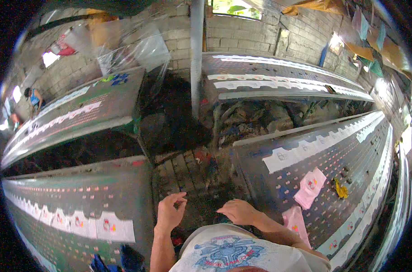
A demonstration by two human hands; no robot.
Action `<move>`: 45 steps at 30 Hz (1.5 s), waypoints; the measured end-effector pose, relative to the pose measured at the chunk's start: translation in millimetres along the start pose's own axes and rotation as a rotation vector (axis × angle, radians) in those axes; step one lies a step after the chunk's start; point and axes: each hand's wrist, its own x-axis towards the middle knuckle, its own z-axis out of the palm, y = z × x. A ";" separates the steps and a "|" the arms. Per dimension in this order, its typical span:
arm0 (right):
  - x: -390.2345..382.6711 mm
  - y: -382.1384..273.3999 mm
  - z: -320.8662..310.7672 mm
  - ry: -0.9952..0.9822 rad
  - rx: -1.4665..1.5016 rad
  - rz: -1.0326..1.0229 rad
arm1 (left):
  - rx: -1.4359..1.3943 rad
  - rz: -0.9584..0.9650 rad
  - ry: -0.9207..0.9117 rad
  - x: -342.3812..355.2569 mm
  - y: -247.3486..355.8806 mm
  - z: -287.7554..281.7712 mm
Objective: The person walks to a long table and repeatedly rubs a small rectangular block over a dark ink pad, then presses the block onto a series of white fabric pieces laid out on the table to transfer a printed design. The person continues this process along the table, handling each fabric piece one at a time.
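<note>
Both my hands are in the air over the dark gap between two long printing tables. My left hand (pixel 171 210) is raised with its fingers loosely bent and apart from the thumb; nothing shows in it. My right hand (pixel 238 211) reaches inward in front of my white printed shirt (pixel 228 249), its fingers stretched loosely to the left and nothing visible in them. Close to my right forearm, a pink cloth piece (pixel 296 222) lies at the edge of the right table (pixel 256 165). Another pink printed piece (pixel 310 187) lies farther in on that table.
A yellow cloth (pixel 340 189) lies crumpled on the right table beside rows of white printed pieces (pixel 301 153). The left table (pixel 79 199) carries a similar row (pixel 81 224). More tables stand behind, around a pole (pixel 196 59). Another person (pixel 34 98) is at the far left.
</note>
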 end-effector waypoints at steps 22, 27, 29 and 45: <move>311.6 412.7 -126.5 0.224 -0.185 0.100 | 0.128 -0.035 -0.446 474.4 -192.1 132.9; 339.6 475.9 -128.7 0.161 -0.117 0.382 | 0.138 0.068 -0.645 608.1 -243.1 171.5; 349.3 495.2 -140.3 0.138 -0.105 0.491 | 0.097 0.226 -0.653 668.6 -247.9 191.0; 271.5 533.1 -185.3 0.306 -0.057 1.241 | -0.274 0.713 -1.151 885.5 -167.7 438.1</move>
